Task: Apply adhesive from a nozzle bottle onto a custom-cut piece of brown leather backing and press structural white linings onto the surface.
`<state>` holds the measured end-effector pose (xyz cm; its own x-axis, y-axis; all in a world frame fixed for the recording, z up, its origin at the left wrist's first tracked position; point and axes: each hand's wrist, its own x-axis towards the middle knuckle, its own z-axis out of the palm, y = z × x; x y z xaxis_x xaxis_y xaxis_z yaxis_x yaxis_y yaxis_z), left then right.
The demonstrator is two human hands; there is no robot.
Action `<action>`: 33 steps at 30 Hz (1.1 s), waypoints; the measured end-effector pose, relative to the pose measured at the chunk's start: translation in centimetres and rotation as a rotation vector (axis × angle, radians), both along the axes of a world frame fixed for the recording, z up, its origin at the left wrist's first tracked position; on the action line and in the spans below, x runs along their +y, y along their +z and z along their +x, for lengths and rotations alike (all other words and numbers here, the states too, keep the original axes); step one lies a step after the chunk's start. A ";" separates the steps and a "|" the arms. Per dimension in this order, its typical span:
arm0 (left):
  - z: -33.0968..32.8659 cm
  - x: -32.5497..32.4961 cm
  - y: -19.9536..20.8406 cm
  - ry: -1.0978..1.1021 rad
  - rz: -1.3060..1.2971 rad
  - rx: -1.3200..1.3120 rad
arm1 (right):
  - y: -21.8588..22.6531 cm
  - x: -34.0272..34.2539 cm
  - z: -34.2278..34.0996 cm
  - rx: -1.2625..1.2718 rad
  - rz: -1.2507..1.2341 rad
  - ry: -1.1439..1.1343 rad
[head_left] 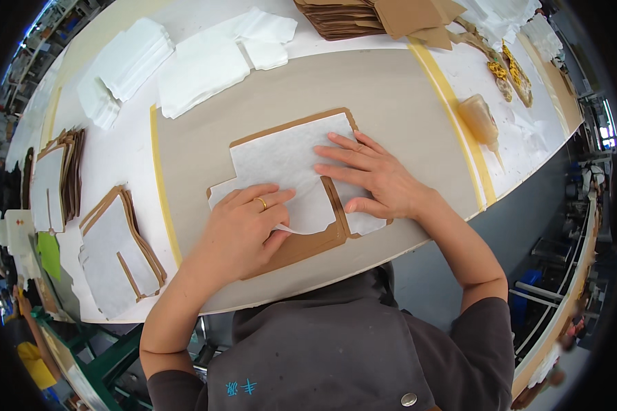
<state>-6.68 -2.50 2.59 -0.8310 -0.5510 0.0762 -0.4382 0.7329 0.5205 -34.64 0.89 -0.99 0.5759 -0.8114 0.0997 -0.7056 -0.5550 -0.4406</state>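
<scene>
brown panel (pixel 301 252) mostly hidden under white sheet (pixel 277 154), brown stack (pixel 339 19) cut off by upper edge

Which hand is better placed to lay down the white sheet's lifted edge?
Likely the left hand: it is right at the lifted edge, while the right hand is spread farther off on the sheet.

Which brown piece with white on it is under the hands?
The brown piece alone on the grey mat, under the left hand and right hand. The others with white lie in stacks at the left.
</scene>
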 end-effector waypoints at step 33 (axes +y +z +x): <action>5.5 2.5 0.2 0.033 0.050 -0.101 | 3.7 -0.1 5.1 0.092 0.160 0.312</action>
<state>-1.15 -0.01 2.79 -0.8147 -0.5788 -0.0351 -0.5132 0.6915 0.5084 -29.51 0.80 2.75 0.7992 -0.5959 -0.0781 -0.5537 -0.6794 -0.4815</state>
